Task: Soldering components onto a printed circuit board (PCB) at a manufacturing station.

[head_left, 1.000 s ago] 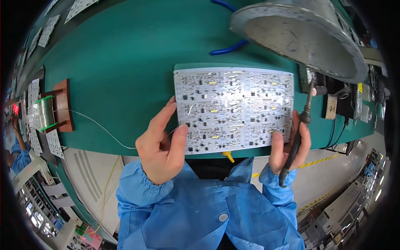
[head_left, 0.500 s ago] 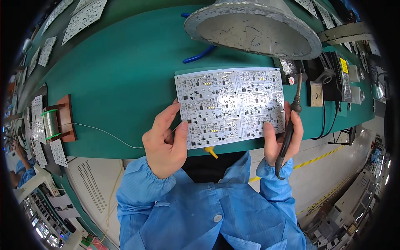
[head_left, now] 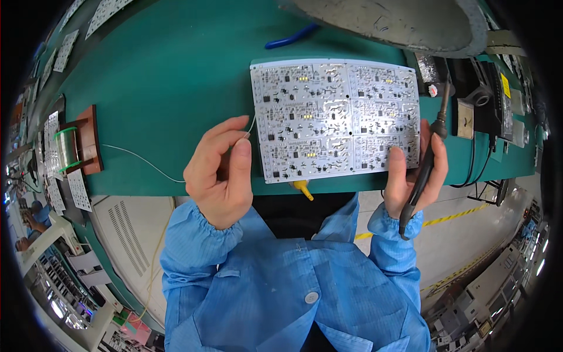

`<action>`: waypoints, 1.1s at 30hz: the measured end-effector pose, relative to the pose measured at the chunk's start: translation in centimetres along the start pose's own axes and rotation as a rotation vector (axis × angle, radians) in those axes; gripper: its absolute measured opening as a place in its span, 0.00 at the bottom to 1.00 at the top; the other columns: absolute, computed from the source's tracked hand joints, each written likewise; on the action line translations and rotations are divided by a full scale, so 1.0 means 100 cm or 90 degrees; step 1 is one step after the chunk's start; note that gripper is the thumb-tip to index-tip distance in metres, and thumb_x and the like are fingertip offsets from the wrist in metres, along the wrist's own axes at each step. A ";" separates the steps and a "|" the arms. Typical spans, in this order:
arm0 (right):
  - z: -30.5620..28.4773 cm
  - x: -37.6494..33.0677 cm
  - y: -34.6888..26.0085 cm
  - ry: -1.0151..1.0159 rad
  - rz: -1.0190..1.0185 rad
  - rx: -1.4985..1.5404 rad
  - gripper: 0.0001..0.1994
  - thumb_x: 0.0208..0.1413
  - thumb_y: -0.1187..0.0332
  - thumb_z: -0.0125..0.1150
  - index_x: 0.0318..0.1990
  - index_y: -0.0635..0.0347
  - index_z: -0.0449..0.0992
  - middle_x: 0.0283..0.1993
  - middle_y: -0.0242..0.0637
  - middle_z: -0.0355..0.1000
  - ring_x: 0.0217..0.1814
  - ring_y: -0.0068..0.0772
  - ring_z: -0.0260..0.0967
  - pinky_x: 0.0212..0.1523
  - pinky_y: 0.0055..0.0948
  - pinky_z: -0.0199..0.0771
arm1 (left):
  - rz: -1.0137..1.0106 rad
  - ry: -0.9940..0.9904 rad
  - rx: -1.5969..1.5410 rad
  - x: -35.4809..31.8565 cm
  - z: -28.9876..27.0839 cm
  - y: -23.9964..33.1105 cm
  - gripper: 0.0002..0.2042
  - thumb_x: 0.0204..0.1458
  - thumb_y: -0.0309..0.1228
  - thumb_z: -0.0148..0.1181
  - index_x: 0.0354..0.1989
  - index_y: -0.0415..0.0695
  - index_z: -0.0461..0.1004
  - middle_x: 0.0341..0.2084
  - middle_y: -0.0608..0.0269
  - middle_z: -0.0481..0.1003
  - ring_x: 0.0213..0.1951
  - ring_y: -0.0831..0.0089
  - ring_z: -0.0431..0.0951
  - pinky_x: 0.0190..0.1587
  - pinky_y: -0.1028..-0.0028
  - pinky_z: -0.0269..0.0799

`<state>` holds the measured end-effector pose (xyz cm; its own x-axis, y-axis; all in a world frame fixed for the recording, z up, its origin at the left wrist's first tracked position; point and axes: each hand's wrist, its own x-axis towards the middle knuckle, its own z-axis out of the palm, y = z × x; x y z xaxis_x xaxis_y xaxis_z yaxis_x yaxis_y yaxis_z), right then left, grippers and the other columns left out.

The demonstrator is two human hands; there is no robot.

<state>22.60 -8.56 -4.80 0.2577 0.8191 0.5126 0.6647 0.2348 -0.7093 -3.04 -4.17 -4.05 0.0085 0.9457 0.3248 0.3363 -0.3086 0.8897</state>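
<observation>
At the near edge of the green table (head_left: 170, 94), the right hand (head_left: 419, 173), half curled, is holding a soldering iron (head_left: 422, 180) and gripping the right side of the circuit board (head_left: 334, 120); the left hand (head_left: 220, 176), nearly closed, is pinching thin wire (head_left: 145, 160).

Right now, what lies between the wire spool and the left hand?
Between the wire spool and the left hand, the head view shows part of its brown stand, then thin wire over the green surface.

green-topped workbench (head_left: 146, 94), pale floor (head_left: 457, 243) with yellow line (head_left: 451, 216); vented pale panel (head_left: 126, 237) lower left, grey machinery (head_left: 498, 276) lower right
</observation>
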 end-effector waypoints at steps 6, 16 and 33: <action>-0.004 0.000 0.003 0.014 0.018 0.059 0.27 0.49 0.81 0.56 0.58 0.66 0.55 0.58 0.60 0.58 0.61 0.53 0.58 0.59 0.48 0.60 | -0.050 -0.020 -0.078 -0.004 0.014 0.001 0.04 0.50 0.18 0.55 0.33 0.31 0.71 0.39 0.48 0.75 0.27 0.80 0.73 0.26 0.82 0.69; -0.007 -0.005 0.009 0.017 0.059 0.067 0.27 0.51 0.79 0.56 0.59 0.64 0.55 0.58 0.59 0.58 0.61 0.53 0.59 0.58 0.48 0.62 | 0.004 0.010 -0.021 -0.008 0.017 -0.003 0.04 0.51 0.19 0.54 0.34 0.33 0.72 0.41 0.47 0.74 0.27 0.79 0.73 0.28 0.82 0.69; -0.001 -0.003 0.008 0.087 0.067 0.057 0.23 0.54 0.80 0.51 0.57 0.64 0.57 0.56 0.60 0.61 0.59 0.52 0.61 0.57 0.45 0.64 | -0.034 0.000 -0.058 -0.007 0.016 -0.001 0.05 0.53 0.18 0.51 0.35 0.32 0.71 0.37 0.51 0.76 0.28 0.81 0.73 0.30 0.82 0.69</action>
<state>23.13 -8.65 -5.43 0.4194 0.7645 0.4896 0.5659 0.2016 -0.7995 -1.58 -4.61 -4.83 -0.0072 0.9612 0.2757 0.2492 -0.2652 0.9314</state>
